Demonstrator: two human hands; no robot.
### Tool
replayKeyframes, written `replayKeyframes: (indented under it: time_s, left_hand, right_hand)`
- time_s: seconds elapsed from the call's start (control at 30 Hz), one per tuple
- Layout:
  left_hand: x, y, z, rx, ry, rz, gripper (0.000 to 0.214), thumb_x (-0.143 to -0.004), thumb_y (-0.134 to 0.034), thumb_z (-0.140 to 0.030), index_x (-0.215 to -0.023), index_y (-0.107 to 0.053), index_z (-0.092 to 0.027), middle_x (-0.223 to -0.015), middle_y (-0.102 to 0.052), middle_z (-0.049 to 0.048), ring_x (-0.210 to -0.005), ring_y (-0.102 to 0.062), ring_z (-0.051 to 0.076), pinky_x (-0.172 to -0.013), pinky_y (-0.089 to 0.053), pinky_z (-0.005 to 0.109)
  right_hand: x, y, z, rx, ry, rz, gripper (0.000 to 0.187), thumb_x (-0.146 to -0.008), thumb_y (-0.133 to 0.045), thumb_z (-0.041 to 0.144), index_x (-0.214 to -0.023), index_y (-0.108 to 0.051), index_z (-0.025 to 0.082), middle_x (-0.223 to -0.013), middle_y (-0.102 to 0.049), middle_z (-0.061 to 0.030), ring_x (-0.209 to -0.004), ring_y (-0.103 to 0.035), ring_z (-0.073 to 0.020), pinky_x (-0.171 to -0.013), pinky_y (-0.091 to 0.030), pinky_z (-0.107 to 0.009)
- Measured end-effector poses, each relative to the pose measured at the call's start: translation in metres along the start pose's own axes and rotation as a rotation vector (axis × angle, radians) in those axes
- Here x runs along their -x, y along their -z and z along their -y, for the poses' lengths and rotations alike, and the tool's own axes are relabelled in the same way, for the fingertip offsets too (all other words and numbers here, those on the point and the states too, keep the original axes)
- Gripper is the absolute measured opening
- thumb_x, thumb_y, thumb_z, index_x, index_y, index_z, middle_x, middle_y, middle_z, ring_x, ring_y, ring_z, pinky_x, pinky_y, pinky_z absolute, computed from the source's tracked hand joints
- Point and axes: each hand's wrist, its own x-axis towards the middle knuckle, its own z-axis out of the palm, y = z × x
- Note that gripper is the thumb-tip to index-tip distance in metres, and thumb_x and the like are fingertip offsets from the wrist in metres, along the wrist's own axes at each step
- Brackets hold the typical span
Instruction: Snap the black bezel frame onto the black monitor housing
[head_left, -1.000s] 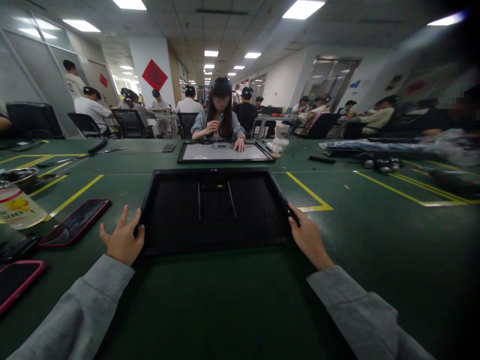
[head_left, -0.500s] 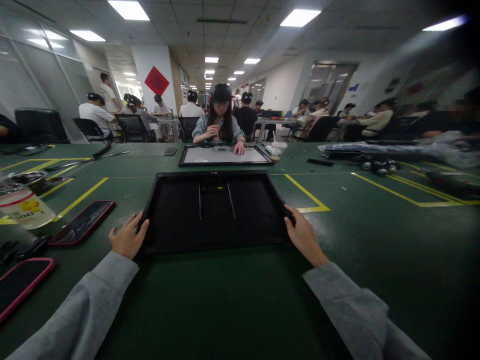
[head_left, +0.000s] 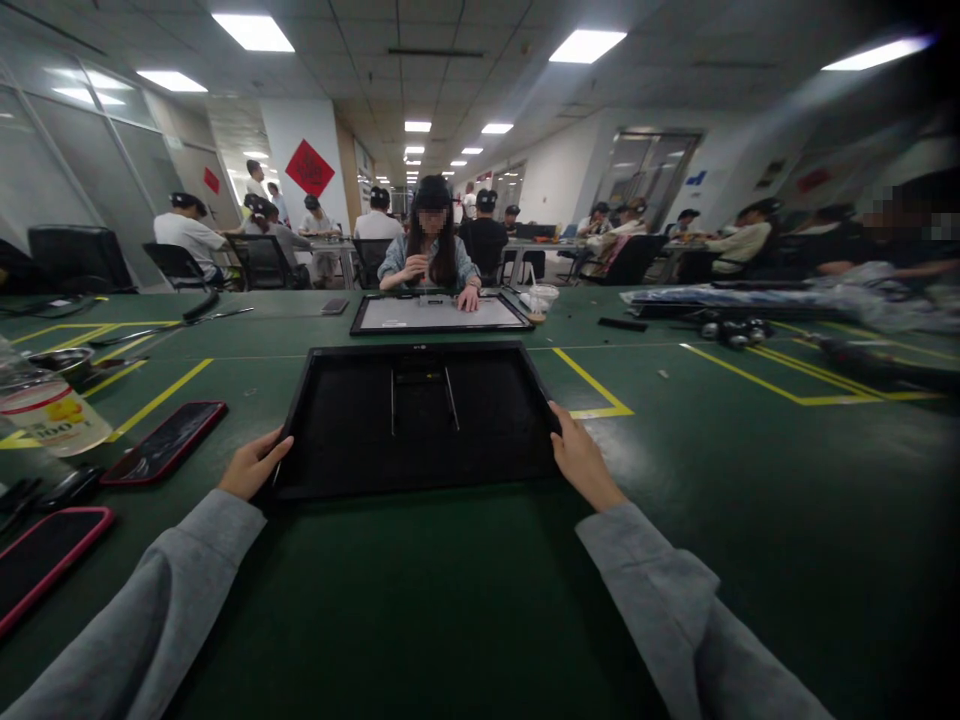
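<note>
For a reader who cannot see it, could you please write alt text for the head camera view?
A person in grey sleeves holds a black monitor panel lying flat on a green table, left hand at its left edge and right hand at its right edge. Phones lie to the left; a person opposite touches a white panel.

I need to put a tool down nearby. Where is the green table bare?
Bare: right of the black panel, past the right hand, and the near strip between both sleeves. Crowded: left of the left hand, with phones and a bottle.

Green table (head_left: 750, 520), ceiling light panels (head_left: 585, 45), glass partitions (head_left: 67, 150), office chairs (head_left: 75, 258)
</note>
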Motion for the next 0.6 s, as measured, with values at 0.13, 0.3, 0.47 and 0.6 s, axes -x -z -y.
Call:
replayKeyframes:
  time_s: [0.13, 0.3, 0.47, 0.6]
  left_hand:
    - [0.006, -0.003, -0.007, 0.024, 0.025, 0.02, 0.081, -0.055, -0.073, -0.069, -0.115, -0.069, -0.016, -0.121, -0.067, 0.0093, -0.12, -0.058, 0.032, -0.108, -0.041, 0.048]
    - [0.012, -0.014, -0.01, 0.043, 0.03, 0.118, 0.079, -0.058, -0.073, -0.069, -0.117, -0.068, -0.017, -0.123, -0.067, 0.0094, -0.118, -0.06, 0.03, -0.106, -0.045, 0.046]
    - [0.027, -0.046, -0.027, 0.142, -0.055, 0.24, 0.079, -0.059, -0.075, -0.064, -0.122, -0.065, -0.017, -0.13, -0.061, 0.0086, -0.124, -0.055, 0.03, -0.112, -0.037, 0.05]
    - [0.046, -0.075, -0.045, 0.162, -0.104, 0.366, 0.079, -0.064, -0.071, -0.065, -0.128, -0.061, -0.02, -0.138, -0.055, 0.0078, -0.13, -0.05, 0.03, -0.113, -0.035, 0.05]
  right_hand:
    - [-0.001, 0.006, -0.009, 0.023, -0.005, -0.004, 0.054, -0.089, -0.038, 0.017, -0.142, -0.045, 0.015, -0.118, -0.062, -0.017, -0.112, -0.06, -0.0284, -0.094, -0.049, -0.045]
    - [-0.004, 0.02, -0.014, 0.076, -0.081, -0.033, 0.05, -0.091, -0.036, 0.02, -0.14, -0.047, 0.014, -0.114, -0.065, -0.0182, -0.105, -0.063, -0.0291, -0.088, -0.051, -0.045]
    - [-0.007, 0.043, -0.038, 0.279, -0.186, -0.016, 0.054, -0.088, -0.036, 0.017, -0.141, -0.049, 0.015, -0.097, -0.067, -0.019, -0.088, -0.067, -0.0305, -0.077, -0.05, -0.046]
    - [-0.006, 0.061, -0.076, 0.354, -0.306, -0.042, 0.061, -0.08, -0.044, 0.017, -0.141, -0.05, 0.014, -0.086, -0.067, -0.0178, -0.077, -0.066, -0.0308, -0.072, -0.05, -0.047]
